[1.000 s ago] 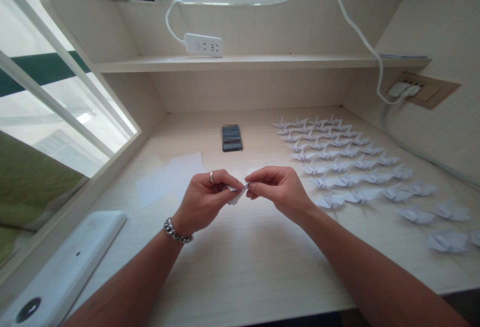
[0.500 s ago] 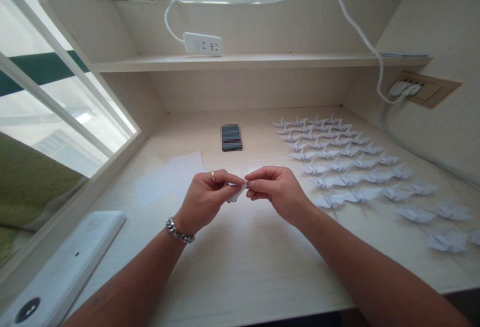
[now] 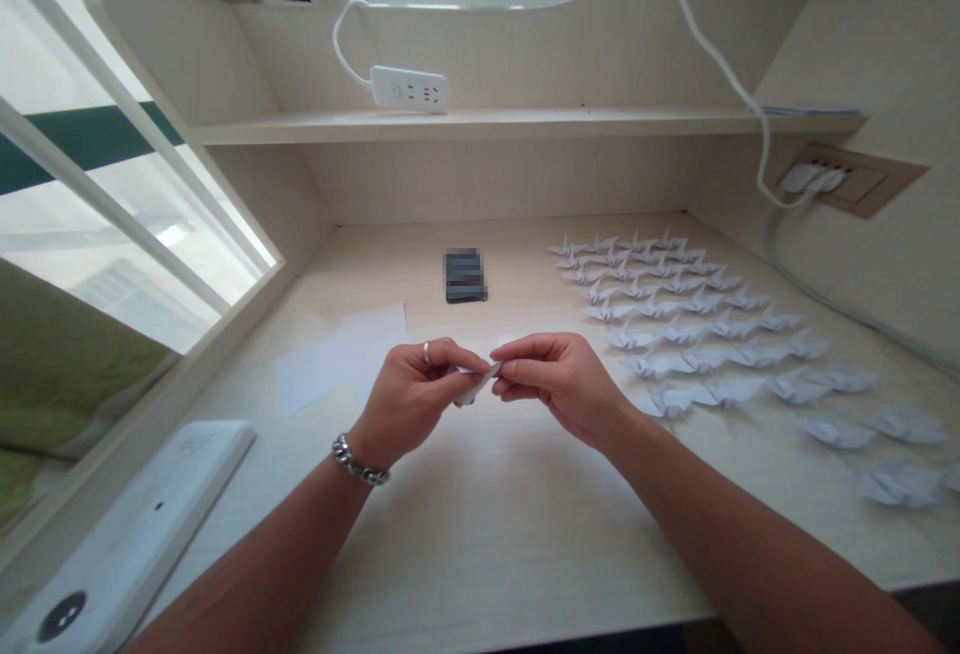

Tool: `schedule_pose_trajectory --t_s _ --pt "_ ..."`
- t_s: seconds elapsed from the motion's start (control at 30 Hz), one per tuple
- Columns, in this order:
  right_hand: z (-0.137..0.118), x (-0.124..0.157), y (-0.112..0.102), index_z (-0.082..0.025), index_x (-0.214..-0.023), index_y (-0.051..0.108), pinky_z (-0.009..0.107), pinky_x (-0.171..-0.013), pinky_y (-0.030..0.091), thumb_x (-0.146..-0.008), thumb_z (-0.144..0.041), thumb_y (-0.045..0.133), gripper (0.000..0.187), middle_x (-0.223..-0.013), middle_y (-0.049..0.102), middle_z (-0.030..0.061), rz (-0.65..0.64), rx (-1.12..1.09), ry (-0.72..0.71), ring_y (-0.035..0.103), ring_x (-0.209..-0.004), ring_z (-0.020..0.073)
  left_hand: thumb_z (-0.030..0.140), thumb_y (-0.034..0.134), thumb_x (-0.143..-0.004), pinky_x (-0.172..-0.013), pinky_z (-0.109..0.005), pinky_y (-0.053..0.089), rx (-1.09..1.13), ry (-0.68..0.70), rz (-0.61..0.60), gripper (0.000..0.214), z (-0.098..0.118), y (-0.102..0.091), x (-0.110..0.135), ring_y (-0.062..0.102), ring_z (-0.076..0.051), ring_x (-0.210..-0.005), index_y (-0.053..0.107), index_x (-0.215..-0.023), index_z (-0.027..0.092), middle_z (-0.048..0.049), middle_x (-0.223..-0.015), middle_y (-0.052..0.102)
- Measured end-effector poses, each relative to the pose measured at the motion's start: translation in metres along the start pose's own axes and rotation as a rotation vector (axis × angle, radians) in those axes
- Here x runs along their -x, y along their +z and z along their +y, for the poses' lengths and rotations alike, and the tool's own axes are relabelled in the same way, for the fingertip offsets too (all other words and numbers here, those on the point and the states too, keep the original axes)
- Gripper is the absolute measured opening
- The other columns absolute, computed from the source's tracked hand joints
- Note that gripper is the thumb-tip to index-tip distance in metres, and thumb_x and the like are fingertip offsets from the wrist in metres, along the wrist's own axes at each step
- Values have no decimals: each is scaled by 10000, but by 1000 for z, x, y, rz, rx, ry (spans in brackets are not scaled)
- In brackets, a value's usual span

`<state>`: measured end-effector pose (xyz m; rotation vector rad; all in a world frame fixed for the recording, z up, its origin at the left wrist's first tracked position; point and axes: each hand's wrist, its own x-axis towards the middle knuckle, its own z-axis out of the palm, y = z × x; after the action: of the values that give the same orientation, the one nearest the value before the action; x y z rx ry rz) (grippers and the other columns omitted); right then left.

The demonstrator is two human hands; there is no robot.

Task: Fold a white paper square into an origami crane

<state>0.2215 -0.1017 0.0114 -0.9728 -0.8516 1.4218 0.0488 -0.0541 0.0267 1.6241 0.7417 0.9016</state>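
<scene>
Between my two hands, above the middle of the desk, is a small folded piece of white paper [image 3: 480,386]. My left hand [image 3: 424,386], with a ring and a chain bracelet, pinches its left part between thumb and fingers. The thumb and fingertips of my right hand [image 3: 551,374] close on its upper right tip. Fingers cover much of the paper, so its full shape is hidden. To the right stand rows of white folded paper cranes [image 3: 694,359]. Left of my left hand lie flat white paper sheets [image 3: 322,369].
A dark, pixelated phone-like object [image 3: 465,276] lies beyond my hands. A long white device [image 3: 127,534] sits along the left edge. On the shelf [image 3: 517,124] rests a white power strip [image 3: 409,89]. A white cable [image 3: 720,59] runs to the wall socket [image 3: 851,179].
Slightly more of the folded paper's tip shows between my fingertips. Both hands stay in nearly the same place. The view has shifted very slightly.
</scene>
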Motion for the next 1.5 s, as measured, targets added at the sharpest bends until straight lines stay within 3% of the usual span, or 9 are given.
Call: schedule_pose_trajectory --t_s 0.23,0.6,0.77,1.2,1.5 --pt "3 -1 0 -128 -786 748 262 -593 568 -622 -174 775 172 -624 713 56 3 3 -24 677 -579 150 196 719 -730 -534 -253 420 -27 15 -22 51 -1 -2 0 535 -115 -556 738 -710 153 -20 -612 630" --pt "-5 1 -4 -131 -812 744 280 -641 560 -677 -253 750 183 -690 722 66 -86 -48 46 687 -630 158 192 714 -746 -538 -247 434 -57 66 -59 56 -1 -4 1 541 -112 -558 732 -709 153 -16 -621 615" --pt "0 0 -3 -135 -763 741 247 -593 540 -692 -334 766 213 -633 690 40 -74 114 19 642 -584 123 212 709 -759 -536 -246 426 -78 67 -99 65 -3 -3 2 534 -110 -559 740 -742 156 -12 -617 611" --pt "3 -2 -3 -127 -797 736 255 -569 523 -642 -336 802 269 -600 673 26 -4 213 -22 628 -561 121 186 737 -710 -574 -249 502 54 -85 -73 54 -6 -5 -2 615 -132 -592 747 -739 143 -46 -652 706" --pt "3 -1 -1 -130 -765 738 268 -571 520 -623 -311 806 239 -596 667 26 61 209 -50 612 -553 123 191 707 -728 -649 -311 582 274 -250 -159 174 -5 -14 -6 696 -185 -675 746 -887 132 -85 -811 737"
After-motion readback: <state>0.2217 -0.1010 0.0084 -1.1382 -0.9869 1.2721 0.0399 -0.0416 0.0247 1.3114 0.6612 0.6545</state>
